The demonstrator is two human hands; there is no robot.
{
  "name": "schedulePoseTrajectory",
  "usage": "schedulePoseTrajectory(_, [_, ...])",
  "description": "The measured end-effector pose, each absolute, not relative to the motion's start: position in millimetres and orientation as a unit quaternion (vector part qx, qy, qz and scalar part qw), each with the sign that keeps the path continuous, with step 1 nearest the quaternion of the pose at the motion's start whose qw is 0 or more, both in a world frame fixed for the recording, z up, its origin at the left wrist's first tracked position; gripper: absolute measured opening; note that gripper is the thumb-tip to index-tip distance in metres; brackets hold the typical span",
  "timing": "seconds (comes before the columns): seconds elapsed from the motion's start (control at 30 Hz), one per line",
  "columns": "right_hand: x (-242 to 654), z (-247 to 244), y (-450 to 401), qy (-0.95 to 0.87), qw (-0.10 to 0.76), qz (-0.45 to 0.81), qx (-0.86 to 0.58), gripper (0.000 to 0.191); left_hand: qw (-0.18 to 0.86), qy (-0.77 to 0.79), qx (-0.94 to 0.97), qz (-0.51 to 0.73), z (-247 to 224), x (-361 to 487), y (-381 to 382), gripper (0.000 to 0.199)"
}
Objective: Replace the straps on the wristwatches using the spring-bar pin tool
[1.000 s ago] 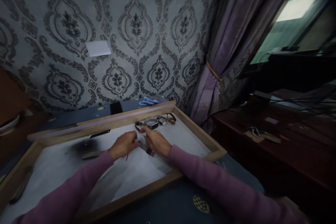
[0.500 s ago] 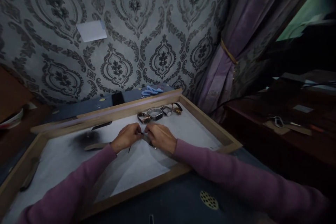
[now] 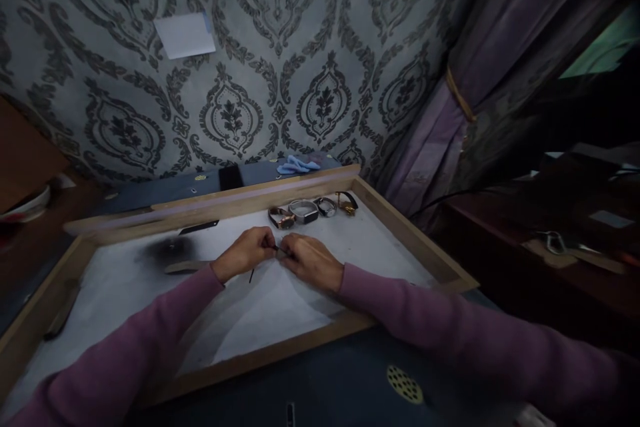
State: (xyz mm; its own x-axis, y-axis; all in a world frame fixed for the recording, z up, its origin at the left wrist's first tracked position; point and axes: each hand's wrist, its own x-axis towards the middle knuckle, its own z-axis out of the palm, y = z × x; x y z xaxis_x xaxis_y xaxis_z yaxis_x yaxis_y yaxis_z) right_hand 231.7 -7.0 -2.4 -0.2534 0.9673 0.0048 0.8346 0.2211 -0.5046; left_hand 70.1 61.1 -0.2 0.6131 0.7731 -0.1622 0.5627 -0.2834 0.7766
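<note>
Over a wood-framed tray [image 3: 320,339] with a white lining, my two hands nearly meet. My left hand [image 3: 249,252] pinches the near end of a thin dark strap piece [image 3: 281,251]. My right hand [image 3: 313,260] has its fingers closed around the other end, and its fingers hide most of it. Just beyond them lie several watches, among them a brown-strapped one [image 3: 281,217], a square silver one [image 3: 303,211], a round one [image 3: 326,207] and a gold one [image 3: 347,204]. A thin dark stick [image 3: 251,275] is below my left hand.
Inside the tray at left are a dark blade-like strip [image 3: 199,227], a pale strip [image 3: 187,267] and a dark-ended tool [image 3: 63,312]. A blue cloth [image 3: 299,165] lies behind the tray. A dark red table [image 3: 500,227] with small items stands at right.
The view has shifted, so the scene sits farther right. The strap piece between my hands has turned, and less of it shows below my right hand.
</note>
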Motion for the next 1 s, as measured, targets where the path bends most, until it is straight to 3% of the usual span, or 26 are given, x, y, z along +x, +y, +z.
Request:
schedulePoseTrajectory(0.4, [226, 5, 4, -0.723, 0.263, 0.408, -0.492, 0.003, 0.585, 0.423, 0.678, 0.139, 31, 40, 42, 0.024])
schedulePoseTrajectory(0.7, [212, -6, 19, -0.684, 0.327, 0.461, -0.461, 0.025, 0.648, 0.412, 0.593, 0.241, 13, 19, 31, 0.022])
schedulePoseTrajectory(0.83, [211, -20, 14, -0.61, 0.38, 0.547, -0.428, 0.051, 0.659, 0.395, 0.591, 0.246, 5, 17, 26, 0.018])
schedulePoseTrajectory(1.0, [212, -19, 13, -0.619, 0.345, 0.557, -0.433, 0.027, 0.661, 0.406, 0.581, 0.247, 3, 16, 28, 0.017])
